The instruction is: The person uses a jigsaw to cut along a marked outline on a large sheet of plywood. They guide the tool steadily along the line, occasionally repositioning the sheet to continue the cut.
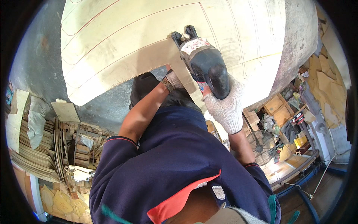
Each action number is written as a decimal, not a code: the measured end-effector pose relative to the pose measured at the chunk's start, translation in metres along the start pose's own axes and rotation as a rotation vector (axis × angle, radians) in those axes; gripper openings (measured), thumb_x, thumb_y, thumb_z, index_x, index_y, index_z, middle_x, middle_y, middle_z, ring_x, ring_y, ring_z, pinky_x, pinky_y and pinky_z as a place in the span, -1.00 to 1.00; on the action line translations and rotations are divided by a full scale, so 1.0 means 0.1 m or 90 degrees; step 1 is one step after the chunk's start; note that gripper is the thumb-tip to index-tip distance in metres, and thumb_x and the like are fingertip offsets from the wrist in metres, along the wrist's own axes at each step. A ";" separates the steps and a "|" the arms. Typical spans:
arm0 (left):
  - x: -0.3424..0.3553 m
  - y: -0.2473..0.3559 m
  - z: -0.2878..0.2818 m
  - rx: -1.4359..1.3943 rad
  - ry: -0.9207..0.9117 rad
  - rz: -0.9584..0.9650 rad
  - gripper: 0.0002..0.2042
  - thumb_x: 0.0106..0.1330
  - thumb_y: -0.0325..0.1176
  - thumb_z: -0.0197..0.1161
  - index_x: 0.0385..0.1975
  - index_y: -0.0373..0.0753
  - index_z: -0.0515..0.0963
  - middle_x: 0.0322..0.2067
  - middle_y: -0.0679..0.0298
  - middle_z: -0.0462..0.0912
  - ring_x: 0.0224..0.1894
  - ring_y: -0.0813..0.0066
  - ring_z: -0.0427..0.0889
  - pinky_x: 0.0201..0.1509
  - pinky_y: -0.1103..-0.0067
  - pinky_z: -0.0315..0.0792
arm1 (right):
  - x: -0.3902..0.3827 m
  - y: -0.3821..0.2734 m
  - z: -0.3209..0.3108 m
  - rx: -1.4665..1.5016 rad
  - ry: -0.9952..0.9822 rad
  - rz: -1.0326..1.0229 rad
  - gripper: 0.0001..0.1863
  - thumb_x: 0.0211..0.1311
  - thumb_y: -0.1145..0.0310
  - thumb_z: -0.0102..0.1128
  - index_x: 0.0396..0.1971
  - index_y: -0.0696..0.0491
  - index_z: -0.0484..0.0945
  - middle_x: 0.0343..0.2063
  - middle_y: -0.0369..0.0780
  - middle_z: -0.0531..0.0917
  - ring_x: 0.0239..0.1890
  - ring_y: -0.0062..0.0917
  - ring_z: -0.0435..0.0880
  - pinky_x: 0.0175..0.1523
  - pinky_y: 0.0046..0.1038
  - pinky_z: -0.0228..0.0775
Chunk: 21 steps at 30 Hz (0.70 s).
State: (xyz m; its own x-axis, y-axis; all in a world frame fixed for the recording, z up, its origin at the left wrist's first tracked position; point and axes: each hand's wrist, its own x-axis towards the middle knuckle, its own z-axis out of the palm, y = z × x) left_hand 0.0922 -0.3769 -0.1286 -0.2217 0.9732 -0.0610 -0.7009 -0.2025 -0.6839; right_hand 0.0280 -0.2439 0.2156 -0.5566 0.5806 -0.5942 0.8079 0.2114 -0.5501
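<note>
A large pale plywood sheet with curved red and dark pencil lines lies in front of me. Its near left edge is ragged, with a notch cut in beside my body. On the sheet sits a dark jigsaw, its front end at a drawn line. My right hand, in a white knitted glove, is wrapped round the rear of the jigsaw's body. Inside the notch, my left hand, gloved and with a watch at the wrist, is close against the sheet's edge. Its fingers are mostly hidden by the sheet.
Under the sheet is a grey surface. Stacked thin boards and wood offcuts lie at the left. A round wire fan, wooden boxes and clutter stand at the right. A pale cable hangs at the far right.
</note>
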 end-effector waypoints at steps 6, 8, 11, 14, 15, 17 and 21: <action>-0.05 0.12 -0.12 0.035 0.135 -0.020 -0.51 0.55 -0.13 0.19 0.35 -0.24 0.42 0.22 0.00 0.57 0.18 0.25 0.64 0.18 0.17 0.61 | 0.02 -0.01 0.03 0.003 0.021 -0.022 -0.64 0.04 0.40 0.49 -0.17 0.25 0.65 -0.43 -0.10 0.74 -0.35 -0.46 0.75 -0.15 -0.38 0.58; -0.07 0.13 -0.05 0.027 0.172 -0.020 -0.51 0.55 -0.12 0.19 0.35 -0.24 0.42 0.22 0.01 0.57 0.17 0.25 0.64 0.17 0.17 0.62 | 0.03 0.00 0.04 0.000 0.020 -0.027 -0.63 0.03 0.41 0.49 -0.16 0.25 0.65 -0.42 -0.10 0.74 -0.34 -0.46 0.75 -0.15 -0.38 0.58; -0.06 0.10 0.06 -0.002 0.236 -0.019 -0.51 0.55 -0.12 0.20 0.34 -0.25 0.43 0.22 0.01 0.58 0.16 0.24 0.64 0.17 0.17 0.62 | 0.03 0.01 0.00 0.005 0.012 -0.023 -0.64 0.03 0.42 0.48 -0.17 0.26 0.65 -0.43 -0.10 0.74 -0.35 -0.47 0.75 -0.17 -0.38 0.58; -0.10 0.09 0.07 -0.092 0.363 0.017 -0.51 0.54 -0.12 0.20 0.34 -0.26 0.43 0.21 0.02 0.58 0.16 0.24 0.65 0.16 0.17 0.62 | 0.04 0.01 0.00 0.000 0.002 -0.017 -0.66 0.05 0.43 0.47 -0.19 0.27 0.65 -0.46 -0.11 0.74 -0.39 -0.47 0.75 -0.19 -0.40 0.58; -0.12 0.08 0.04 -0.133 0.411 0.037 -0.51 0.54 -0.11 0.20 0.34 -0.26 0.43 0.21 0.02 0.58 0.16 0.24 0.65 0.15 0.17 0.63 | 0.04 0.00 0.00 -0.011 0.000 -0.008 -0.67 0.05 0.43 0.47 -0.19 0.27 0.65 -0.47 -0.12 0.74 -0.40 -0.48 0.75 -0.19 -0.40 0.58; -0.16 0.08 -0.07 -0.184 0.407 0.055 -0.52 0.55 -0.11 0.19 0.33 -0.26 0.45 0.20 0.01 0.59 0.13 0.22 0.66 0.12 0.16 0.64 | 0.05 -0.01 0.02 0.025 0.002 0.003 -0.69 0.07 0.42 0.46 -0.21 0.27 0.65 -0.48 -0.13 0.74 -0.42 -0.48 0.75 -0.20 -0.41 0.58; -0.13 0.16 -0.32 -0.039 0.165 0.030 -0.55 0.56 -0.13 0.16 0.30 -0.27 0.48 0.17 -0.01 0.61 0.02 0.18 0.71 0.03 0.13 0.66 | 0.05 -0.02 0.00 0.007 0.004 -0.016 -0.70 0.09 0.41 0.45 -0.23 0.27 0.66 -0.48 -0.13 0.74 -0.40 -0.49 0.76 -0.20 -0.41 0.58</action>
State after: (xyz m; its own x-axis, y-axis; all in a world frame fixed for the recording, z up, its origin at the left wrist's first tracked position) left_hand 0.1061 -0.3891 -0.1619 -0.0661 0.9600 -0.2720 -0.6500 -0.2483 -0.7182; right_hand 0.0239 -0.2418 0.2137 -0.5760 0.5796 -0.5765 0.7912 0.2178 -0.5714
